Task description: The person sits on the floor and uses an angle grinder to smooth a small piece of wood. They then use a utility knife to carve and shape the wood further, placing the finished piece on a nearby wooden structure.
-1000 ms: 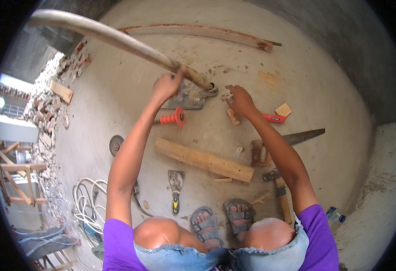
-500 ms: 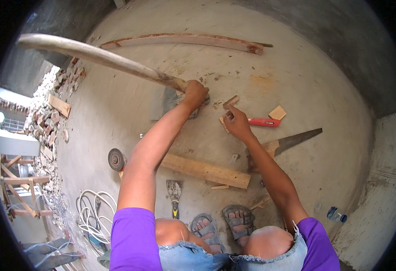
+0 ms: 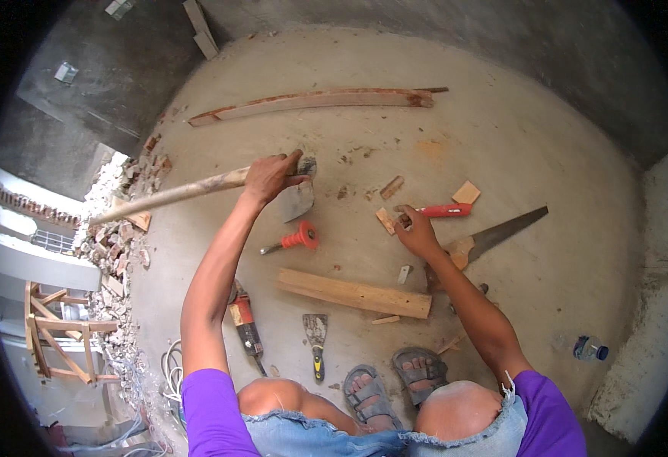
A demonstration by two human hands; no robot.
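Note:
My left hand (image 3: 267, 180) is closed round the wooden handle (image 3: 189, 189) of a hoe, close to its head. The grey hoe blade (image 3: 298, 202) hangs beside my fingers, and the handle slants away to the left. My right hand (image 3: 417, 231) is low over the floor, its fingers curled together; whatever is between them is hidden. Against those fingertips shows a small wood block (image 3: 385, 221). Just beyond lies another wood scrap (image 3: 392, 187). A red-handled tool (image 3: 446, 210) and a square wood offcut (image 3: 467, 192) lie to the right of this hand.
A chisel with a red guard (image 3: 300, 237), a timber piece (image 3: 353, 294), an angle grinder (image 3: 244, 324), a scraper (image 3: 315, 344) and a handsaw (image 3: 501, 231) lie around. Farther off is a long board (image 3: 311, 101). Brick rubble (image 3: 124, 244) lines the left; a bottle (image 3: 589, 349) lies right.
The hoe's handle has swung down at its left end, and my left hand has shifted left with it. My right hand has drawn slightly nearer and right. The red-guarded chisel now shows.

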